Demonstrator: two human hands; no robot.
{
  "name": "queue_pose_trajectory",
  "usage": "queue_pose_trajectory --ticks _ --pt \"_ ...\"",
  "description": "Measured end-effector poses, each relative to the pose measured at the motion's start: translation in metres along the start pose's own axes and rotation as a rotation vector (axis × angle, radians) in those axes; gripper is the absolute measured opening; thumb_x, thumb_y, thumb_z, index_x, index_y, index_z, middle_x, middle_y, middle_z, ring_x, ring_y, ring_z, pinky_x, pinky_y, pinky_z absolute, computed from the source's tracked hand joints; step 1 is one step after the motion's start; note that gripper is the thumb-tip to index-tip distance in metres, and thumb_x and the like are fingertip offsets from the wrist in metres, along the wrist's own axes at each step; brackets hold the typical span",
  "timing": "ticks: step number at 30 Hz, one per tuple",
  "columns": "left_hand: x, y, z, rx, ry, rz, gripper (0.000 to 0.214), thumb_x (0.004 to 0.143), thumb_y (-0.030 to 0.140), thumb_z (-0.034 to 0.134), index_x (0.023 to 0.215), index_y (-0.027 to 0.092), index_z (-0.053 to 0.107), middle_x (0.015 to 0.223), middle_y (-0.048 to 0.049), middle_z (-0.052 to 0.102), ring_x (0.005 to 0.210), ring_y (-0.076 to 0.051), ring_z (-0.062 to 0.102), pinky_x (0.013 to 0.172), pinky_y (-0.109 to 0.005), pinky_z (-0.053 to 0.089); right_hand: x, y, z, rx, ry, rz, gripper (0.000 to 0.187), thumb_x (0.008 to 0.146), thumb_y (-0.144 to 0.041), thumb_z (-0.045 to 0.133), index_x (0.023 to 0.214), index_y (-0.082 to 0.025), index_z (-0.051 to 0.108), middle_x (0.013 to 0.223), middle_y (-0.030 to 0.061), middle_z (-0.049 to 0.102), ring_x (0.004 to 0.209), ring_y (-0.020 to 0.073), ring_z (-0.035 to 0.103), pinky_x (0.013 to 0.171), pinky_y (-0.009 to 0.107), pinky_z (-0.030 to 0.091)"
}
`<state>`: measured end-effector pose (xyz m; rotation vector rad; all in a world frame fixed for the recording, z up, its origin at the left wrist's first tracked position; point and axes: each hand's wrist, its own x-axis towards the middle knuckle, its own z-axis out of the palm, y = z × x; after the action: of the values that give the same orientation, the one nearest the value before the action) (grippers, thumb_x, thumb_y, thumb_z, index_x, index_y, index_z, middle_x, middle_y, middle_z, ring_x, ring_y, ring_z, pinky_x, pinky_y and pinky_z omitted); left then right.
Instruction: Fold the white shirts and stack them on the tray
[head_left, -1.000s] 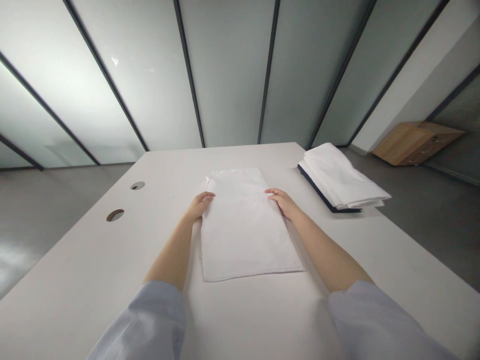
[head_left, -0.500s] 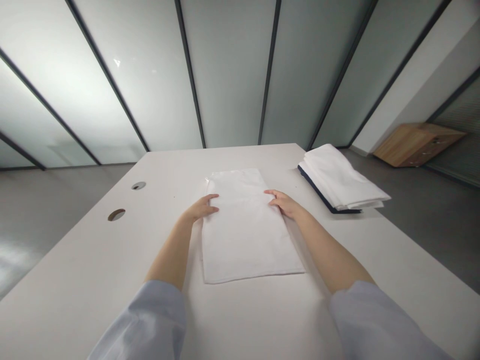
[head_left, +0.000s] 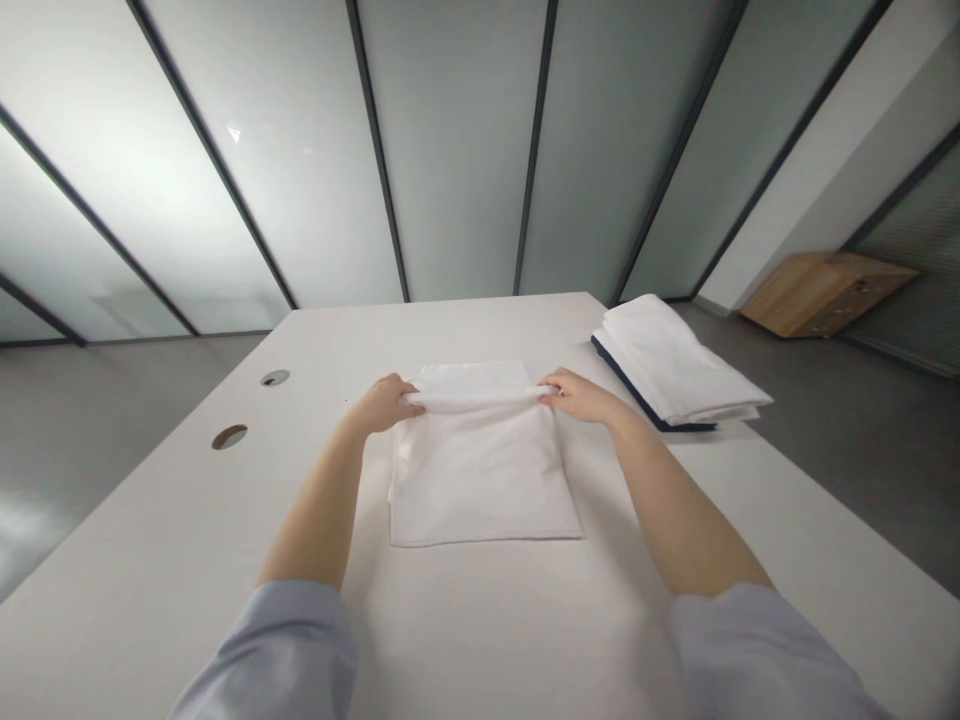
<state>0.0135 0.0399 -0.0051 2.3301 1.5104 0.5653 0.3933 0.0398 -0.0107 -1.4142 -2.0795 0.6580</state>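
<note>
A white folded cloth (head_left: 484, 475) lies on the table in front of me, its near edge flat. Across its upper part runs a raised ridge, pinched at both ends. My left hand (head_left: 386, 402) grips the ridge's left end between thumb and fingers. At the right end, my right hand (head_left: 574, 394) pinches the same ridge. Beyond the ridge, a thin white far part of the layers still rests on the tabletop.
A stack of folded white cloths (head_left: 675, 365) with a dark blue layer beneath sits at the table's right edge. Two round holes are cut in the white table (head_left: 480, 630) on the left. A wooden cabinet (head_left: 821, 293) stands on the floor beyond, near frosted glass panels.
Both hands have gone from lying along the cloth's sides to pinching it. A ridge has risen between them, and the cloth's near edge has shifted slightly away from me.
</note>
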Motion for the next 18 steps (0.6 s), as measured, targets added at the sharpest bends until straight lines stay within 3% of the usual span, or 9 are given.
queue_pose_trajectory --ticks 3,5,8,12,15,18 --pt "0.010 0.005 -0.032 0.126 0.093 0.140 0.034 0.069 0.053 0.070 0.084 0.023 0.073 0.110 -0.0063 0.064 0.118 -0.029 0.051 0.111 -0.044 0.027 0.011 -0.012 -0.029 -0.053 0.058 -0.112 0.011 0.071 -0.023 0.069 0.081 -0.022 0.070 0.092 0.0052 0.065 0.085 0.0213 0.058 0.078 0.030 0.044" --pt "0.027 0.007 -0.053 0.180 0.120 0.155 0.036 0.072 0.056 0.066 0.086 0.023 0.071 0.104 -0.0030 0.065 0.116 -0.026 0.053 0.114 -0.045 0.017 0.027 -0.022 -0.048 -0.087 0.048 -0.102 0.011 0.073 -0.026 0.069 0.083 -0.022 0.069 0.084 0.0034 0.065 0.081 0.0207 0.057 0.075 0.029 0.043" --pt "0.060 0.016 -0.084 0.290 0.174 0.070 0.037 0.078 0.054 0.060 0.087 0.019 0.069 0.086 -0.0021 0.066 0.110 -0.026 0.057 0.110 -0.044 0.021 0.060 -0.037 -0.072 -0.173 0.125 -0.092 0.013 0.075 -0.029 0.069 0.085 -0.021 0.067 0.077 0.0026 0.065 0.080 0.0216 0.057 0.074 0.030 0.043" --pt "0.085 0.040 -0.111 0.441 0.377 -0.001 0.037 0.084 0.047 0.056 0.105 0.018 0.065 0.101 -0.0051 0.066 0.111 -0.028 0.054 0.102 -0.043 0.030 0.092 -0.058 -0.088 -0.272 0.452 -0.196 0.019 0.082 -0.030 0.061 0.099 -0.021 0.065 0.096 0.0071 0.066 0.097 0.0261 0.057 0.084 0.035 0.044" --pt "0.078 0.053 -0.107 0.475 0.537 0.023 0.038 0.086 0.039 0.053 0.117 0.017 0.060 0.116 -0.0095 0.061 0.115 -0.030 0.050 0.101 -0.044 0.030 0.087 -0.061 -0.079 -0.337 0.628 -0.312 0.025 0.086 -0.025 0.053 0.109 -0.021 0.061 0.122 0.0111 0.059 0.116 0.0290 0.051 0.095 0.042 0.041" --pt "0.055 0.048 -0.075 0.491 0.521 0.033 0.033 0.085 0.030 0.054 0.115 0.018 0.059 0.116 -0.0113 0.060 0.117 -0.031 0.047 0.102 -0.045 0.030 0.059 -0.043 -0.044 -0.385 0.628 -0.361 0.026 0.084 -0.021 0.052 0.108 -0.021 0.060 0.140 0.0117 0.048 0.130 0.0307 0.041 0.103 0.046 0.036"
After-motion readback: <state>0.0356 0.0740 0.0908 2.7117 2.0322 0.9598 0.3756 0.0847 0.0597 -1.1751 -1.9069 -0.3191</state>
